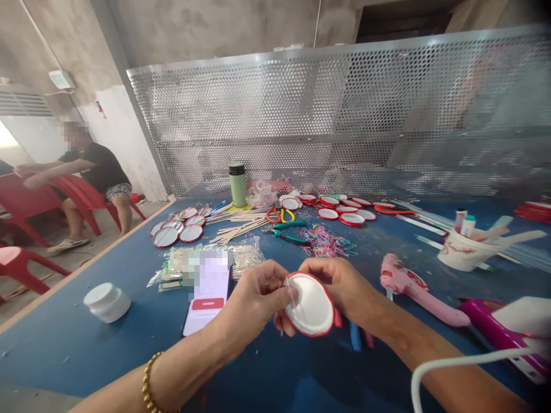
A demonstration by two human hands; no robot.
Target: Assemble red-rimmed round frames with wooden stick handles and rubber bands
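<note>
A round white disc with a red rim (310,307) is held tilted up over the table, its white face towards me. My left hand (264,292) pinches its left edge, thumb on the white face and fingers underneath. At the upper right edge, my right hand (338,284) is closed around the rim, with its fingertips hidden behind the disc. Thin clear strands show near my left thumb. Under the right hand lie a blue stick (355,336) and a red piece (338,319), partly covered. To the left of my left hand lies a lit phone (210,292).
A pink glue gun (424,292), purple device (503,332) and white cable (465,360) lie right. Behind are a cup of sticks (462,255), paper clips (327,242), pliers (288,234), red-rimmed discs (352,219) and a green bottle (237,186). A white jar (107,302) stands left; a person (94,166) sits beyond.
</note>
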